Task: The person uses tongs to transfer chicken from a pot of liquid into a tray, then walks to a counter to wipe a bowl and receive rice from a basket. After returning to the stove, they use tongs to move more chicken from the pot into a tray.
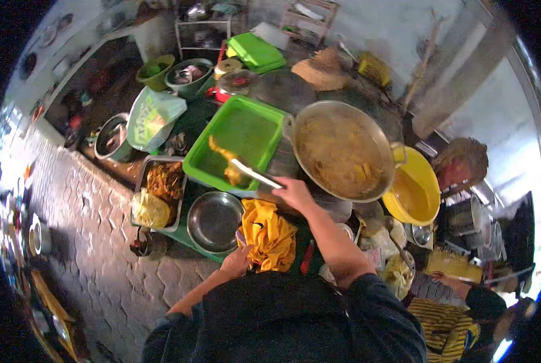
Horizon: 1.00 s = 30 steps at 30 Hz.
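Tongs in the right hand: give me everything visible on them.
The tongs are slim, fairly straight and silvery, apparently metal, with a bright shine along their length. The right hand grips the near end, hiding part of it. They slant forward and to the left, the far end over the green tray. There they meet a yellowish piece of food. Whether that piece also touches the tray can't be told, and the two arms can't be made out separately.

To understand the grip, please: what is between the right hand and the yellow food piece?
In the head view, what look like metal tongs reach from the right hand to the yellow food piece.
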Motion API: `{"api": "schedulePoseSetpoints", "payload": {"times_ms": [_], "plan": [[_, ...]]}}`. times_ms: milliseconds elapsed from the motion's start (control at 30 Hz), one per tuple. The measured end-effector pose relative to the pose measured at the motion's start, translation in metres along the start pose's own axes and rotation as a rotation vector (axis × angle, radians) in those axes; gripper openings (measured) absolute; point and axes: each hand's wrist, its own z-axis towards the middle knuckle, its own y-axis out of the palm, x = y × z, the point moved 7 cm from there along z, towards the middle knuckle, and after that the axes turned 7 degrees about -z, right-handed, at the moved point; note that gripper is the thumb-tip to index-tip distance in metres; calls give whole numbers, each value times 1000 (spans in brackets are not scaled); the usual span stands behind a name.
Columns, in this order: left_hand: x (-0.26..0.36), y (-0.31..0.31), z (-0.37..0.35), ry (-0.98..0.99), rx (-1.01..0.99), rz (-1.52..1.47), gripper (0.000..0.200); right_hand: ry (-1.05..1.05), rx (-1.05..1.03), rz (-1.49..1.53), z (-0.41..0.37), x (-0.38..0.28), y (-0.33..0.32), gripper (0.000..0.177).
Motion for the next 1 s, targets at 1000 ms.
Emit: {"api": "schedulePoseSetpoints", "payload": {"times_ms": [1000], "plan": [[5,27,25,71,-137,114,51,501,254,-626,-194,75,-233,52]]}}
